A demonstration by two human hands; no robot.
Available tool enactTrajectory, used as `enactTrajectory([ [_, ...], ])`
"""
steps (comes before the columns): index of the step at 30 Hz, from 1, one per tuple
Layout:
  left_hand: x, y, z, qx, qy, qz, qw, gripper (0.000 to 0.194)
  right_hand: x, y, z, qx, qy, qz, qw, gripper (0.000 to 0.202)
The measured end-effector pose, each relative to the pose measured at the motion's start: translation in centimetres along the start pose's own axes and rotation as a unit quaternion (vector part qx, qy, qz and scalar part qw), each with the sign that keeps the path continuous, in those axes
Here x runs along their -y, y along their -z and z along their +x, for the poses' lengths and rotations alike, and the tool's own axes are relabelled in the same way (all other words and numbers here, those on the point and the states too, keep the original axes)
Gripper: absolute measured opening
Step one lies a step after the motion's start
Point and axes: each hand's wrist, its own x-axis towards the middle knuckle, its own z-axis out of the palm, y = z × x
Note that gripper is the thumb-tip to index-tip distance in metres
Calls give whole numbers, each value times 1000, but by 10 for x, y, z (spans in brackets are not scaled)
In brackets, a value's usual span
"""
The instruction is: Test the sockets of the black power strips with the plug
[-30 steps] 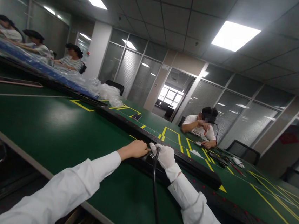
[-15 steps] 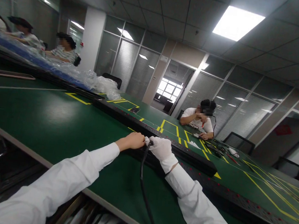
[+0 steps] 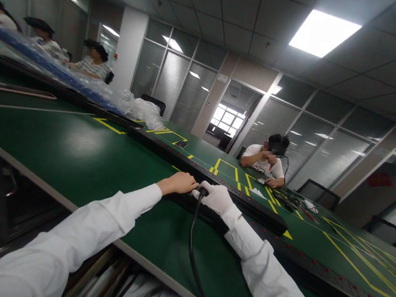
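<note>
My right hand (image 3: 217,198), in a white glove, is closed on the plug end of a thick black cable (image 3: 192,250) beside a long black bar. The cable hangs from the plug down toward the table's front edge. My bare left hand (image 3: 179,183) rests with bent fingers at the near side of the long black bar (image 3: 248,207), its fingertips close to the plug. Whether it grips the bar is hard to make out. A second black bar (image 3: 312,267) with red dots lies nearer and to the right, partly under my right forearm.
The green table (image 3: 79,144) carries yellow tape lines. Clear plastic wrap (image 3: 139,108) and a long blue piece (image 3: 55,67) lie at the far left, near a phone (image 3: 21,90). A person (image 3: 263,162) sits across; more people sit at the left.
The plug now shows more clearly in my right hand. My left hand's fingers have stretched a little along the bar. The view has shifted slightly, and the blue piece's left end appears raised.
</note>
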Motion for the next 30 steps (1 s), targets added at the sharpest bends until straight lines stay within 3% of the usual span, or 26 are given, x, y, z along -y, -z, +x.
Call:
enactTrajectory([
  [7,-1,-2,1,-2,-6,9,1000,47,-7,-9,5,24,-28,69,997,30],
  [16,3,-7,5,5,-18,13,1000,50,-7,-13,1,-6,-42,61,997,32],
  [25,0,-3,2,-2,-21,11,1000,49,-7,-11,2,2,-45,49,998,30],
  [30,1,-4,2,-1,-28,7,1000,51,-8,-9,-1,18,-33,93,995,26],
])
